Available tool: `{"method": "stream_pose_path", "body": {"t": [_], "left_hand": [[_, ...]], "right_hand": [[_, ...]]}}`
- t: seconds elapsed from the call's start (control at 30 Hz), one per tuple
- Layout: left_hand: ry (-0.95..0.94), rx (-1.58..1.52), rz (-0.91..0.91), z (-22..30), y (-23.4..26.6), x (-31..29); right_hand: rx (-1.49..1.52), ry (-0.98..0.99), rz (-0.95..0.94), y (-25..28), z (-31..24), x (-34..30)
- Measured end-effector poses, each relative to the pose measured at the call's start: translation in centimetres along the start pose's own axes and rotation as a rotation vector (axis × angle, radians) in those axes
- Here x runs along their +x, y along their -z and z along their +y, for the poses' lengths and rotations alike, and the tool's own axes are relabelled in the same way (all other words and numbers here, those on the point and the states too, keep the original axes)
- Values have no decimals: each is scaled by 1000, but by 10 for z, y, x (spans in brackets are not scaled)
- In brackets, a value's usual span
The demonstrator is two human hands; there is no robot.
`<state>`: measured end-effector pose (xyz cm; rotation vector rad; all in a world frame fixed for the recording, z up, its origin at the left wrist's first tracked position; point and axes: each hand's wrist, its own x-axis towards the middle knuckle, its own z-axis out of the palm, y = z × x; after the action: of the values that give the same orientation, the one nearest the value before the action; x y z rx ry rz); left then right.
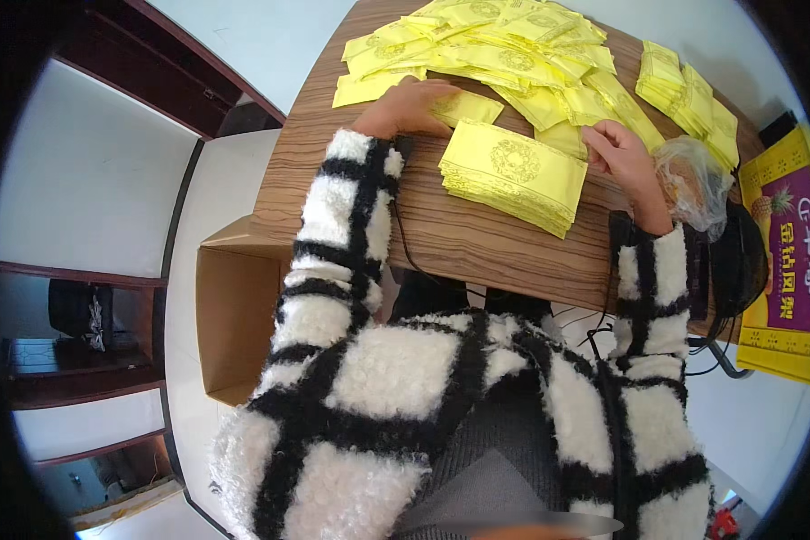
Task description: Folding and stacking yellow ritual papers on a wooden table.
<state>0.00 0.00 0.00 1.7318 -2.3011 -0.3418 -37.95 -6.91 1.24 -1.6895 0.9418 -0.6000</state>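
Observation:
A neat stack of flat yellow packets (pixel 516 166) with a dark printed emblem lies near the table's front edge, between my hands. Just beyond it on the left, my left hand (pixel 414 106) grips the end of a single yellow packet (pixel 472 108); some of its fingers are hidden behind the packet. My right hand (pixel 623 160) is at the stack's right side, thumb and finger pinched at the edge of another yellow packet (pixel 562 139) that lies partly behind the stack. Farther back spreads a loose heap of the same yellow packets (pixel 504 45).
More yellow packets stand in stacked rows (pixel 693 99) at the back right of the wooden table (pixel 306 171). A clear plastic bag (pixel 693 180) sits beside my right wrist, near a yellow and purple printed box (pixel 787 243). An open cardboard box (pixel 234 315) is on the floor at left.

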Motion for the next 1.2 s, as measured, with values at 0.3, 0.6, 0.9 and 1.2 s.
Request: {"method": "stream_pose_path", "body": {"t": [0.3, 0.6, 0.9, 1.2], "left_hand": [[200, 124, 10, 16, 8, -4], [249, 61, -83, 27, 20, -6], [221, -147, 211, 20, 31, -15], [162, -1130, 781, 29, 42, -16]], "right_hand": [[-48, 17, 10, -7, -6, -4], [-56, 7, -37, -6, -6, -5], [-46, 13, -36, -8, -9, -6], [-41, 28, -17, -6, -4, -3]]}}
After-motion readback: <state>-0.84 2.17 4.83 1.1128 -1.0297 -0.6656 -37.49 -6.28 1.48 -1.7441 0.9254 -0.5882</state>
